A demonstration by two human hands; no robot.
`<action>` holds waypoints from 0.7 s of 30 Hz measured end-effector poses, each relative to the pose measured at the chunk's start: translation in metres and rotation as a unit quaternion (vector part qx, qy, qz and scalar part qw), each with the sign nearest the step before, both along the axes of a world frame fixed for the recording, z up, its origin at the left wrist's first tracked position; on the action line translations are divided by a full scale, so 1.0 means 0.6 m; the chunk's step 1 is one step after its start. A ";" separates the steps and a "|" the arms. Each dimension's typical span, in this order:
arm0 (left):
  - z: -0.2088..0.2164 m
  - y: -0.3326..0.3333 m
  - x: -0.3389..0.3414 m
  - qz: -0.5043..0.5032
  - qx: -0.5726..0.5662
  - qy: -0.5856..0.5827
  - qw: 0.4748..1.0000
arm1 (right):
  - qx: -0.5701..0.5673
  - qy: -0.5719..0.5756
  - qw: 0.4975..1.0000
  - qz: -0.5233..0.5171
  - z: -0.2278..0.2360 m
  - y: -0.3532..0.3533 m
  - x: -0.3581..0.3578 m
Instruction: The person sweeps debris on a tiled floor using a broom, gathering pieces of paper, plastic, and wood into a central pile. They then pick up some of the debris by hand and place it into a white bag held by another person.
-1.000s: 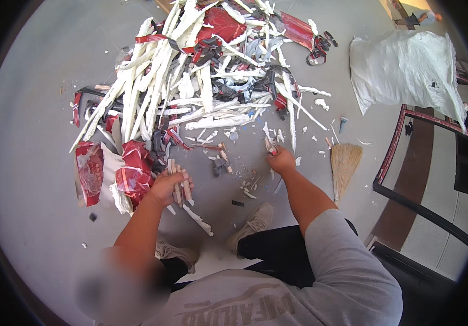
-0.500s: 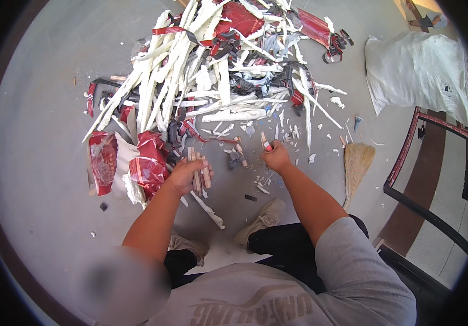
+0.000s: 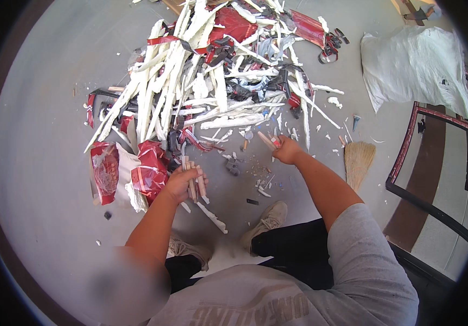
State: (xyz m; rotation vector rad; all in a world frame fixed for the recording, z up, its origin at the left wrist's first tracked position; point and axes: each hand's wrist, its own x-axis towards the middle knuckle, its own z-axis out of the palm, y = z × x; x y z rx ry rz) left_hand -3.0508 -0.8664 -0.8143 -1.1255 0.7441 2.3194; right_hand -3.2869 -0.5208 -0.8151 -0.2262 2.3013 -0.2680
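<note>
Low over the floor, my left hand [image 3: 178, 186] is wrapped round a bunch of short wooden strips [image 3: 191, 182] that stick out between its fingers. To the right, my right hand [image 3: 288, 150] grips a few more wooden pieces [image 3: 267, 139], one with a red patch; their ends point up and left. Between the hands lie a small dark grey lump [image 3: 233, 165], a short wooden bit [image 3: 245, 144] and scattered crumbs. Just beyond is a large heap of white foam strips [image 3: 177, 81], mixed with red wrapping and black scraps.
Crumpled red wrapping [image 3: 148, 171] lies left of my left hand. A straw broom [image 3: 359, 163] rests at the right, below a bulging white sack [image 3: 416, 70]. A black-and-red frame [image 3: 400, 146] stands at the far right. My shoes [image 3: 265, 220] are close below the debris.
My right hand has moved slightly right and now holds more wooden pieces. Wooden pieces that lay between the hands are mostly gone from that spot. My left hand has shifted slightly left and down.
</note>
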 end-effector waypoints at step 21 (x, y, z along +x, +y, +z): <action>0.214 -0.024 0.029 -0.047 -0.108 -0.038 0.992 | -0.031 0.233 0.889 -0.392 -0.088 0.550 -0.191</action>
